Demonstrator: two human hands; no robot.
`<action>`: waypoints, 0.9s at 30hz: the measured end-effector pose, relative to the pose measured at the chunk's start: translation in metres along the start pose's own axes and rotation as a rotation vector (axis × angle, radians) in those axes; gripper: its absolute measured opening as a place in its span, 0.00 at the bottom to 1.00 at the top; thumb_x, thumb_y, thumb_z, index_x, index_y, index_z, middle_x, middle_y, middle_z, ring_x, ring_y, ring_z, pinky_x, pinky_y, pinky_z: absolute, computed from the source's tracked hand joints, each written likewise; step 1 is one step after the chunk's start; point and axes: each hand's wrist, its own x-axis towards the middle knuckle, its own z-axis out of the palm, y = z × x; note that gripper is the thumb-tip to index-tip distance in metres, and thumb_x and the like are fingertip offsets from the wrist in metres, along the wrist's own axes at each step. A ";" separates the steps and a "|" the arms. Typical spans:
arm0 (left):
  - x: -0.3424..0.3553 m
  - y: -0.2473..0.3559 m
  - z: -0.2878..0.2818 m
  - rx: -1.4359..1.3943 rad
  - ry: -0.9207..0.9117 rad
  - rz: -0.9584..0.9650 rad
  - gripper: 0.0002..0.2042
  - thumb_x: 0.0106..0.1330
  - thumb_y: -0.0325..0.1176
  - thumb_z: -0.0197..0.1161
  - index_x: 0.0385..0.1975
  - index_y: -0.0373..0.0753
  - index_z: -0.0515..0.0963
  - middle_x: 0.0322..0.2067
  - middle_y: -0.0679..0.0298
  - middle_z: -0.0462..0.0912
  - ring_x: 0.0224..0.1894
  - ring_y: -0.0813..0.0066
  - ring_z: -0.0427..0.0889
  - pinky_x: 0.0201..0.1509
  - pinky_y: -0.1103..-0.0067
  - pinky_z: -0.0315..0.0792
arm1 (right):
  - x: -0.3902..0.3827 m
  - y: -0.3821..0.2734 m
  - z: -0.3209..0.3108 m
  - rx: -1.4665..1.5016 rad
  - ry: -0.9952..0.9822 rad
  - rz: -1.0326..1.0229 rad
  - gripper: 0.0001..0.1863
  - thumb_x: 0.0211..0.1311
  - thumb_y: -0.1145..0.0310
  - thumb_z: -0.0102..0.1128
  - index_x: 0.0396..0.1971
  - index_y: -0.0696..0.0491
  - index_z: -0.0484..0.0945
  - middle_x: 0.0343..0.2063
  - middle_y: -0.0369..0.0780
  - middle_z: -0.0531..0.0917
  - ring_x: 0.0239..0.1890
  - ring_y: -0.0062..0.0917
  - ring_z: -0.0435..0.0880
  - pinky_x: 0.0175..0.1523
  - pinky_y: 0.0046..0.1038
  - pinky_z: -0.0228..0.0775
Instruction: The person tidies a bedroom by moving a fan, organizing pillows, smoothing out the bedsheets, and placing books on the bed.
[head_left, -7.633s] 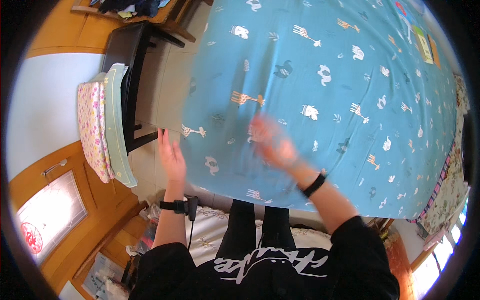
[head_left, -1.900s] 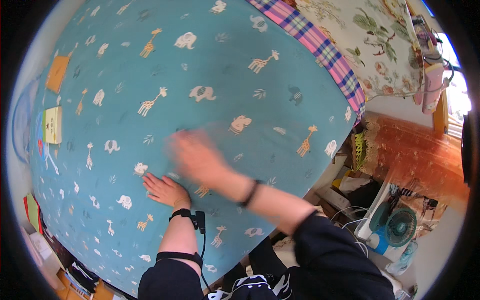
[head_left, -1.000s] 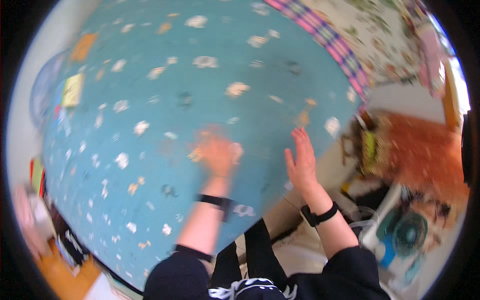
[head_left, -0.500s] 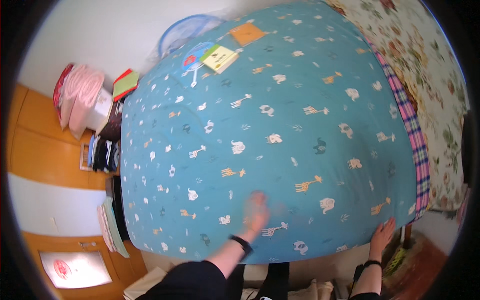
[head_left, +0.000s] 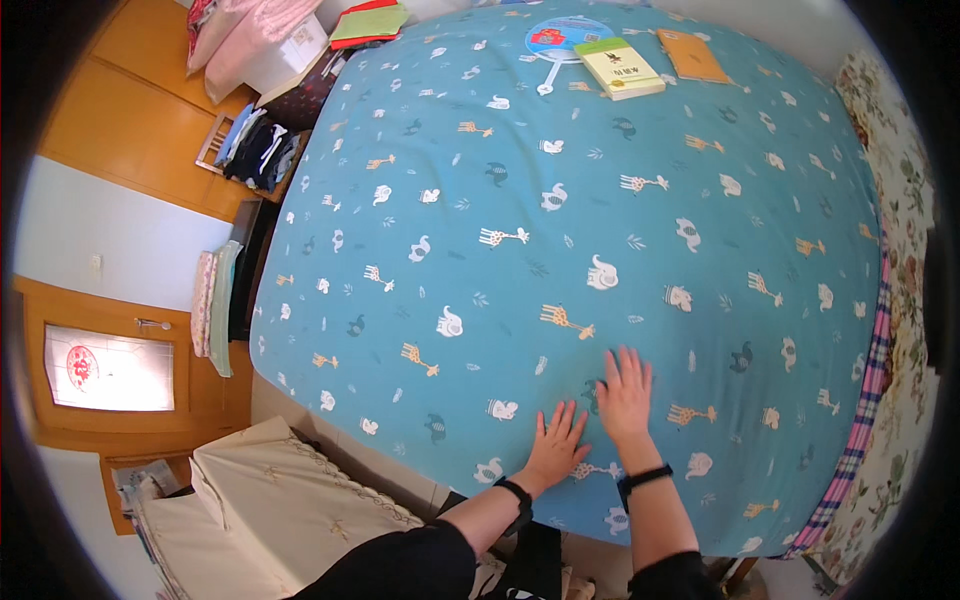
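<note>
At the far left, a wooden door (head_left: 110, 365) with a frosted pane shows beside a white wall, and below it a cream embroidered cover (head_left: 270, 500) lies over a low piece of furniture. Above these, folded cloths (head_left: 215, 305) in pink and pale green stand on edge against a dark stand, and farther up a shelf holds stacked dark clothes (head_left: 255, 150).

The blue sheet (head_left: 560, 240) (patterned with giraffes, elephants and swans) spreads over the bed and fills most of the view. The person's left hand (head_left: 557, 447) lies flat on the sheet near its lower edge, palm down, fingers stretched out and slightly spread, gripping nothing; a dark band sits on that wrist. Just beside it, the right hand (head_left: 626, 392) rests a little farther up the sheet, also flat and palm down with its fingers open and fanned, holding nothing, a black band on its wrist too. The two hands lie close together, nearly touching at the thumbs.

At the far end of the bed sit a round fan (head_left: 556, 40), a green-and-white book (head_left: 622, 68) just to its right, and an orange notebook (head_left: 692, 56) beside that. Along the right edge a plaid strip (head_left: 868, 390) borders a floral quilt (head_left: 905, 300).
</note>
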 end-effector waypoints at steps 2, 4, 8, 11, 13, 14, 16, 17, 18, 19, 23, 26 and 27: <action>0.016 -0.022 -0.020 -0.110 -0.010 0.116 0.35 0.85 0.50 0.60 0.86 0.44 0.63 0.88 0.46 0.54 0.90 0.42 0.49 0.87 0.33 0.44 | 0.070 -0.004 0.017 -0.117 -0.017 -0.068 0.36 0.76 0.61 0.69 0.81 0.50 0.71 0.82 0.45 0.70 0.87 0.43 0.62 0.89 0.60 0.49; 0.045 -0.059 -0.053 -0.119 -0.038 0.146 0.34 0.84 0.46 0.61 0.86 0.45 0.63 0.88 0.47 0.56 0.90 0.43 0.52 0.87 0.35 0.46 | 0.109 0.018 0.029 -0.261 -0.021 -0.088 0.36 0.78 0.59 0.67 0.81 0.49 0.71 0.83 0.42 0.70 0.88 0.40 0.61 0.90 0.59 0.47; 0.173 -0.162 -0.126 -0.024 0.270 -0.037 0.34 0.83 0.42 0.62 0.86 0.39 0.62 0.87 0.45 0.57 0.88 0.42 0.56 0.89 0.38 0.48 | 0.132 0.095 0.036 -0.468 0.108 0.246 0.36 0.84 0.54 0.57 0.86 0.46 0.66 0.87 0.37 0.65 0.89 0.36 0.60 0.92 0.56 0.42; 0.307 -0.239 -0.168 0.031 0.431 -0.040 0.34 0.84 0.42 0.60 0.86 0.38 0.61 0.87 0.44 0.57 0.88 0.41 0.56 0.89 0.40 0.49 | 0.148 0.095 0.054 -0.522 0.109 0.287 0.36 0.84 0.56 0.53 0.87 0.46 0.64 0.87 0.36 0.66 0.89 0.36 0.60 0.92 0.55 0.41; 0.400 -0.261 -0.190 0.054 0.430 -0.029 0.34 0.86 0.45 0.59 0.87 0.40 0.60 0.88 0.45 0.56 0.89 0.42 0.55 0.90 0.41 0.49 | 0.161 0.103 0.065 -0.502 0.102 0.301 0.37 0.83 0.56 0.55 0.87 0.47 0.65 0.87 0.37 0.66 0.89 0.39 0.60 0.92 0.57 0.41; 0.447 -0.265 -0.200 0.056 0.410 -0.031 0.34 0.86 0.47 0.57 0.88 0.42 0.60 0.88 0.46 0.56 0.89 0.42 0.55 0.90 0.41 0.48 | 0.166 0.110 0.069 -0.503 0.105 0.300 0.37 0.82 0.56 0.55 0.87 0.47 0.65 0.86 0.37 0.66 0.89 0.40 0.60 0.92 0.58 0.41; 0.537 -0.254 -0.217 0.015 0.355 -0.017 0.34 0.87 0.49 0.55 0.88 0.45 0.60 0.88 0.47 0.55 0.89 0.43 0.54 0.90 0.41 0.48 | 0.184 0.122 0.072 -0.502 0.093 0.319 0.38 0.80 0.57 0.57 0.86 0.48 0.65 0.86 0.39 0.67 0.88 0.42 0.61 0.92 0.60 0.42; 0.574 -0.252 -0.222 0.041 0.322 -0.080 0.34 0.88 0.52 0.54 0.88 0.47 0.60 0.89 0.50 0.55 0.90 0.45 0.53 0.91 0.42 0.45 | 0.192 0.126 0.074 -0.491 0.093 0.318 0.38 0.79 0.57 0.57 0.86 0.49 0.66 0.85 0.40 0.68 0.88 0.43 0.62 0.91 0.60 0.42; 0.603 -0.251 -0.224 0.071 0.289 -0.145 0.34 0.88 0.54 0.52 0.88 0.49 0.61 0.89 0.52 0.55 0.90 0.48 0.52 0.91 0.42 0.43 | 0.200 0.128 0.078 -0.479 0.088 0.315 0.38 0.78 0.57 0.58 0.85 0.49 0.66 0.85 0.41 0.68 0.87 0.45 0.62 0.91 0.61 0.43; 0.630 -0.241 -0.216 0.049 0.280 -0.128 0.34 0.88 0.54 0.52 0.88 0.49 0.61 0.89 0.52 0.55 0.90 0.48 0.52 0.91 0.42 0.43 | 0.206 0.136 0.076 -0.483 0.083 0.317 0.38 0.78 0.57 0.58 0.85 0.50 0.67 0.84 0.42 0.69 0.87 0.46 0.63 0.91 0.62 0.43; 0.720 -0.250 -0.232 0.042 0.423 -0.156 0.34 0.86 0.54 0.53 0.88 0.53 0.62 0.89 0.60 0.57 0.91 0.56 0.50 0.92 0.42 0.38 | 0.262 0.139 0.077 -0.438 0.094 0.297 0.36 0.77 0.58 0.58 0.81 0.55 0.72 0.82 0.47 0.71 0.85 0.52 0.65 0.89 0.67 0.44; 0.738 -0.266 -0.213 0.075 0.520 -0.131 0.35 0.84 0.52 0.58 0.88 0.53 0.63 0.88 0.60 0.59 0.91 0.55 0.51 0.92 0.42 0.37 | 0.286 0.137 0.063 -0.440 0.069 0.270 0.34 0.75 0.58 0.60 0.76 0.57 0.75 0.79 0.49 0.74 0.82 0.54 0.68 0.87 0.68 0.47; 0.747 -0.264 -0.214 0.050 0.501 -0.123 0.35 0.83 0.51 0.60 0.87 0.52 0.64 0.88 0.59 0.59 0.91 0.54 0.51 0.91 0.42 0.36 | 0.290 0.139 0.055 -0.454 0.072 0.262 0.33 0.74 0.58 0.61 0.75 0.58 0.77 0.78 0.50 0.75 0.80 0.54 0.70 0.86 0.68 0.49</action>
